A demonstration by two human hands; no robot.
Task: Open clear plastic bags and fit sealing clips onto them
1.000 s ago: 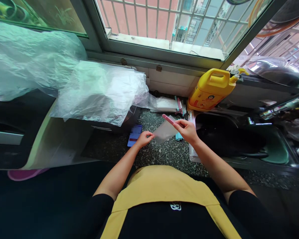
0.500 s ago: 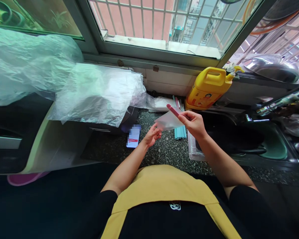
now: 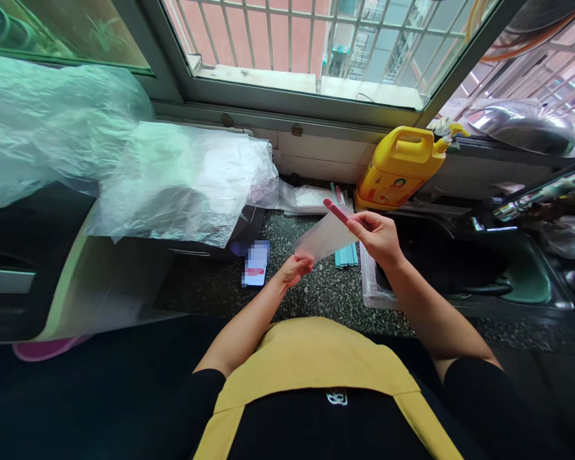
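Observation:
A small frosted plastic bag [image 3: 323, 237] stretches between my two hands above the counter. My left hand [image 3: 297, 269] is closed on its lower left corner. My right hand [image 3: 376, 236] pinches a flat pink stick with a rounded end [image 3: 335, 210], which lies along the bag's upper right edge. Whether the stick is inside the bag or against it, I cannot tell. Under the bag's right side, several teal sticks [image 3: 347, 255] lie side by side on the counter. A phone [image 3: 255, 263] with a lit, blurred screen lies left of my left hand.
Behind my hands are a stack of clear bags [image 3: 311, 199] and more coloured sticks. A yellow pump jug [image 3: 397, 169] stands by the sink [image 3: 531, 281]. A clear tray [image 3: 372, 284] sits at the sink's left edge. Large plastic sheeting [image 3: 182, 179] covers things at left.
My left hand has shifted right and its fingers have closed further round the bag's corner. My right hand has moved right and slightly up with the pink stick. The phone screen has lit up.

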